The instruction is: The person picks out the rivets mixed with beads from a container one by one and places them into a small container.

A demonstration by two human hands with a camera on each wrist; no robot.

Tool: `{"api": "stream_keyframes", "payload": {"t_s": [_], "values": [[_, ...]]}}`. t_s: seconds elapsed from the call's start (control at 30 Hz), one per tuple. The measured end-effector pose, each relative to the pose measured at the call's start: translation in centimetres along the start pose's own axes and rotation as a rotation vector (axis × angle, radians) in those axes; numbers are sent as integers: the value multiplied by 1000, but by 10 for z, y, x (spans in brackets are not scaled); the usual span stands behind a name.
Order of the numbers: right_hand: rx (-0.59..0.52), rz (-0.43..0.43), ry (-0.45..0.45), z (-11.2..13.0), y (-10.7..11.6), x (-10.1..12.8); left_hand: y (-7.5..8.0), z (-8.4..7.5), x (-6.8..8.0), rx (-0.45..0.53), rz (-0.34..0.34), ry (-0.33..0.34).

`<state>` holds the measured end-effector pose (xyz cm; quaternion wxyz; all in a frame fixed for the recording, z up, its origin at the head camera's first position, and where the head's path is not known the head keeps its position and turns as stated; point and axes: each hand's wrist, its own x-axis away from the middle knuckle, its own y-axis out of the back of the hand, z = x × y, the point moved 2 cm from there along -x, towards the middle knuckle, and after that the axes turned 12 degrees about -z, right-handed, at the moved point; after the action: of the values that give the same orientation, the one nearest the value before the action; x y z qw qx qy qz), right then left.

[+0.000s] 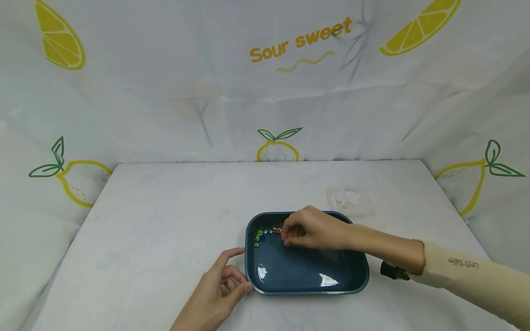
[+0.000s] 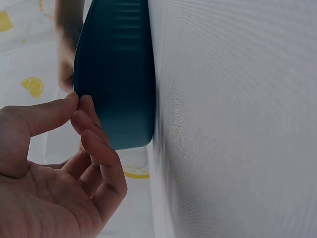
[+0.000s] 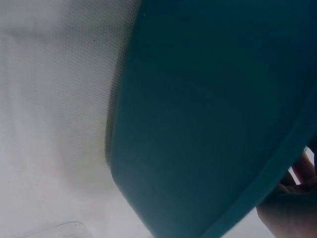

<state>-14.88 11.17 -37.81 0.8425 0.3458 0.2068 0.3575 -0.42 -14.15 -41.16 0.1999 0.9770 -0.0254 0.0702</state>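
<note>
A dark blue-green tray (image 1: 306, 276) sits on the table, slightly right of the middle. Small glass beads (image 1: 259, 233), green, blue, clear and amber, lie inside along its left and back part. My right hand (image 1: 316, 227) reaches into the tray with fingers curled at the right end of the bead row. Its thumb and fingertips are close together; whether a bead is between them is hidden. At the tray's front left corner, my left hand (image 1: 221, 287) touches the outside with index finger and thumb. In the left wrist view, the left thumb (image 2: 52, 115) meets the tray rim.
A clear plastic container (image 1: 352, 203) stands behind the tray's right part. The white table (image 1: 145, 230) is backed by a pale curtain (image 1: 165, 69) with lemon prints. Below my right sleeve hangs a small black device (image 1: 393, 271).
</note>
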Motion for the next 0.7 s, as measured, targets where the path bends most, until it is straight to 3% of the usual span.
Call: {"api": "stream_keyframes", "payload": {"t_s": [0.7], "values": [[-12,-96,69,13,19,-1,1,1,0,4,3,-15]]}}
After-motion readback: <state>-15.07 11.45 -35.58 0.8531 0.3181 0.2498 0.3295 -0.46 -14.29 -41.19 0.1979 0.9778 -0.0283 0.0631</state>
